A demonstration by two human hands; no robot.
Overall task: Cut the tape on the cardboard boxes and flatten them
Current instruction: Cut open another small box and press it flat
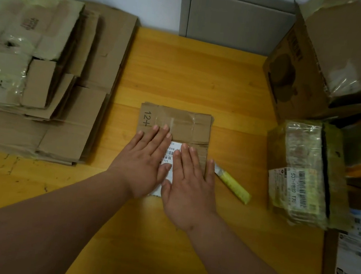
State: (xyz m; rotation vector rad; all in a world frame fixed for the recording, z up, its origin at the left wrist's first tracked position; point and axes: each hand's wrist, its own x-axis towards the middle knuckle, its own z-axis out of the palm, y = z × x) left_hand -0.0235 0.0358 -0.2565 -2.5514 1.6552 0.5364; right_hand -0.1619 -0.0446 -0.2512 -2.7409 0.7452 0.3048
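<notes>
We find the box (175, 127) lying flat at the centre of the table (193, 75), both hands pressing it down. Our left hand (143, 164) and right hand (190, 188) lie side by side with fingers straight, palms on the label (169, 158); neither grasps anything. We judge the flattening step to be nearly done on this box. The next move likely calls for carrying it to the stack (47, 72) at 9 o'clock, then taking up the knife (233, 184), which lies just beside our right hand at 3 o'clock. Taped boxes (304, 171) crowd the 3 o'clock edge. Bare table lies open from 12 o'clock round to the stack.
</notes>
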